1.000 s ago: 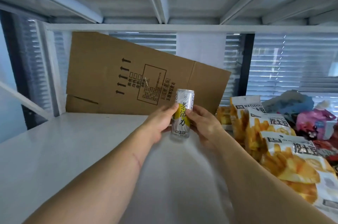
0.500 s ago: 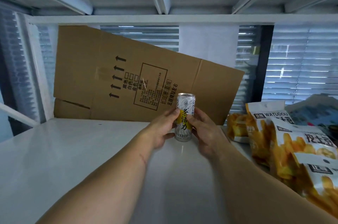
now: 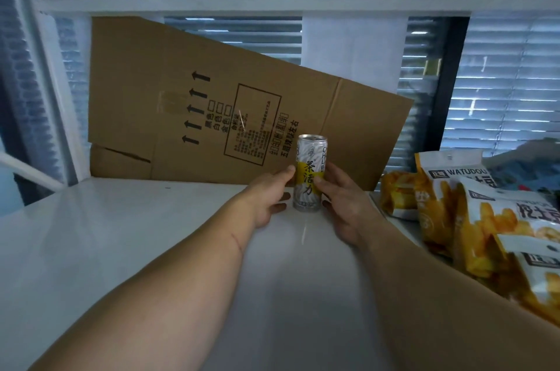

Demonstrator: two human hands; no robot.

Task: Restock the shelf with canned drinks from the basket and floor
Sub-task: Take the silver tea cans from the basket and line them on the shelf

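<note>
head view: only one we've got, looking into the shelf bay
can (image 3: 309, 173): upright on the white shelf (image 3: 121, 243), base down near the back, slim silver body with a yellow band
left hand (image 3: 268, 196): we see the thumb against the can's left side about mid-height; other fingers curl low beside the base, contact there we can't tell
right hand (image 3: 342, 197): thumb on the yellow band, fingers wrap the can's right side
grip: both our hands are closed lightly round the can, one on each side
cardboard (image 3: 212, 103): flattened box leaning tilted against the back of the bay, right behind the can; printed arrows and a text box on it
snack bags (image 3: 472, 219): yellow chip packs stacked at the right of the shelf, near the right forearm, apart from the can
blinds (image 3: 509, 82): window slats behind the shelf frame
</note>
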